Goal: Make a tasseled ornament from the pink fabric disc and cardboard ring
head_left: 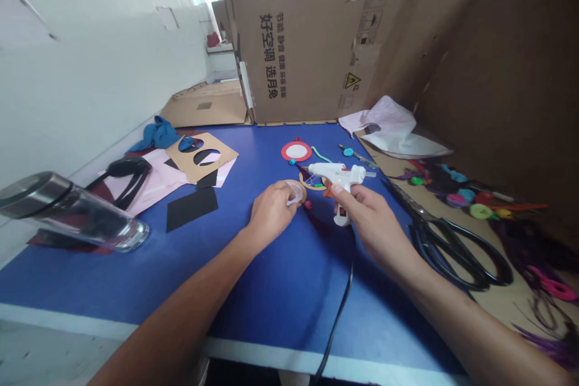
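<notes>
My right hand (368,208) is wrapped round the handle of a white hot glue gun (328,170), its nozzle pointing left and a clear glue stick (370,175) poking out of the back. Thin glue strands hang near the nozzle. With bent fingers, my left hand (274,208) pinches a small tan-rimmed disc with a pale centre (296,190) on the table. Close beside it is a dark pink bead (308,205). Partly behind the gun lies a tan ring (312,186). Beyond it are a red disc with a white centre (297,151) and a blue bead (292,162).
Black-handled scissors (452,247) lie at the right on cardboard, near coloured craft pieces (479,211). A clear bottle (90,217) leans in at left, by cut card (217,166) and black paper (192,208). The gun's cord (341,307) crosses the front edge. A large carton (312,42) stands behind.
</notes>
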Motion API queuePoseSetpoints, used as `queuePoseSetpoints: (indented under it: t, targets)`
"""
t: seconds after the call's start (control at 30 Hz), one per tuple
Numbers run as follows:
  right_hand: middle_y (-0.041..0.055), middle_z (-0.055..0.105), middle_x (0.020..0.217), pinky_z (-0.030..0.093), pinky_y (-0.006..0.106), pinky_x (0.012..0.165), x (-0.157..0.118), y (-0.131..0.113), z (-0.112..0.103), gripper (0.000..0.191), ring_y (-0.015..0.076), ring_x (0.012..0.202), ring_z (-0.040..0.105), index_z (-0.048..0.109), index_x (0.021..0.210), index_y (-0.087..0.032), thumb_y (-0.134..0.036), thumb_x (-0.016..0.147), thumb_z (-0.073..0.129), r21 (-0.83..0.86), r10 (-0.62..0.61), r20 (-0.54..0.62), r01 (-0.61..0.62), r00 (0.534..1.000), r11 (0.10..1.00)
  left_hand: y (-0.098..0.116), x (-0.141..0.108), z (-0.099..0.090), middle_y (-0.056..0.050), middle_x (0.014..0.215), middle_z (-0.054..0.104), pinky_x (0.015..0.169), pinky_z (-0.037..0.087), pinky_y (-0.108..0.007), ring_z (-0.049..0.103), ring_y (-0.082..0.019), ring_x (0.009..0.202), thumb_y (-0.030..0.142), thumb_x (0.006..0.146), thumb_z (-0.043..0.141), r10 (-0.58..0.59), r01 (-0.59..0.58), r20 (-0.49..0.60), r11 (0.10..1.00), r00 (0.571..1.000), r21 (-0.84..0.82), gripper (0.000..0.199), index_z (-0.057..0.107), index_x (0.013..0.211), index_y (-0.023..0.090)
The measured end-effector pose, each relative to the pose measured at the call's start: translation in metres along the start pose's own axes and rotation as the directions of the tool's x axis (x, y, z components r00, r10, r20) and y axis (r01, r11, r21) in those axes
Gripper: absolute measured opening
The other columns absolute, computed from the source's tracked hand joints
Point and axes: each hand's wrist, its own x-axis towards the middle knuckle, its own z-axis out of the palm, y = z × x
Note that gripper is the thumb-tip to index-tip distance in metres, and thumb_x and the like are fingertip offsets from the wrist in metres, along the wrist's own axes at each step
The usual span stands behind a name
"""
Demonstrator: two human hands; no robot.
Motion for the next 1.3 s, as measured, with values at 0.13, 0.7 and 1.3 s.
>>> queuePoseSetpoints:
  t: [0.13,0.7,1.3]
  targets:
    - [0.0003,0.057,0.068,0.034,0.030,0.058,0.001,0.003,0.001,0.055,0.0150,0.063,0.047,0.063,0.073,-0.020,-0.072,0.090,0.066,-0.002,-0.011,0.003,0.011,1.000,1.000,-0.001,0.002,0.003,-0.008,0.109,0.077,0.089,0.054,-0.035,0.071,-0.025,0.105,0.017,0.090,0.071,0.003,-0.002,-0.004,1.000,1.000,0.016,0.007,0.076,0.094,0.020]
    - [0.0006,0.057,0.066,0.033,0.029,0.056,0.000,-0.003,-0.001,0.055,0.0148,0.061,0.046,0.063,0.070,-0.020,-0.072,0.090,0.067,-0.043,-0.028,0.000,0.028,1.000,0.999,-0.001,0.000,0.008,-0.008,0.105,0.077,0.085,0.053,-0.035,0.071,-0.025,0.100,0.018,0.095,0.063,0.020,-0.017,-0.028,0.992,0.999,0.123,0.015,0.074,0.088,0.023]
    - [0.0035,0.063,0.069,0.036,0.031,0.059,0.001,0.002,-0.001,0.054,0.0163,0.063,0.051,0.067,0.071,-0.019,-0.070,0.092,0.065,-0.059,-0.014,0.007,0.014,1.000,0.998,-0.012,-0.006,0.001,-0.007,0.133,0.074,0.108,0.052,-0.039,0.067,-0.026,0.124,0.015,0.091,0.069,0.130,-0.135,-0.060,0.988,0.990,-0.079,0.032,0.073,0.122,0.025]
